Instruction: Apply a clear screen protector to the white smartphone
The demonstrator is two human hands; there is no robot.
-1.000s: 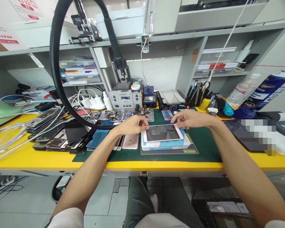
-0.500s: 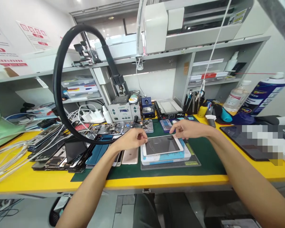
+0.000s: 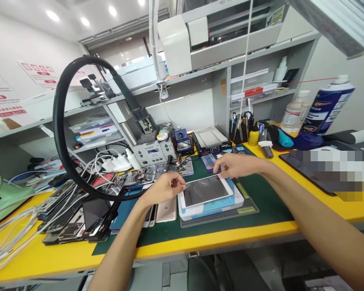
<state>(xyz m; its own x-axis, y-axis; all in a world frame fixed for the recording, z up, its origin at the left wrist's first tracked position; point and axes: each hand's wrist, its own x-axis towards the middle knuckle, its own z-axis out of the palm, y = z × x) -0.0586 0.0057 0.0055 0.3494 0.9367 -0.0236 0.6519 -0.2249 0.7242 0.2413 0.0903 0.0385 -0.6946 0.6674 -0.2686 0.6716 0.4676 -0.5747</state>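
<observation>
A white-framed tablet [image 3: 205, 191] with a dark, glossy screen lies face up on a blue-and-white slab [image 3: 212, 207], which rests on a grey perforated mat [image 3: 221, 218]. At the tablet's upper left corner my left hand [image 3: 169, 186] is closed, thumb and fingertips pinched together on the edge. My right hand [image 3: 235, 165] has its thumb and curled fingers closed at the upper right corner. Whether a thin film sits between the fingertips cannot be made out. Just left of the slab lies a gold phone [image 3: 166, 210], partly behind my left hand.
Stacks of phone parts [image 3: 75, 218] and white cables [image 3: 10, 232] fill the left side. A black hose [image 3: 59, 121] arches from the hot-air station [image 3: 153, 152] at the back. On the right stand a blue spray can [image 3: 327, 107], a clear bottle [image 3: 295, 113] and a dark tablet [image 3: 309, 171].
The camera view has tilted and shifted, so the bench appears turned slightly. Both hands stay at the tablet's upper corners, and the tablet has hardly moved on the slab.
</observation>
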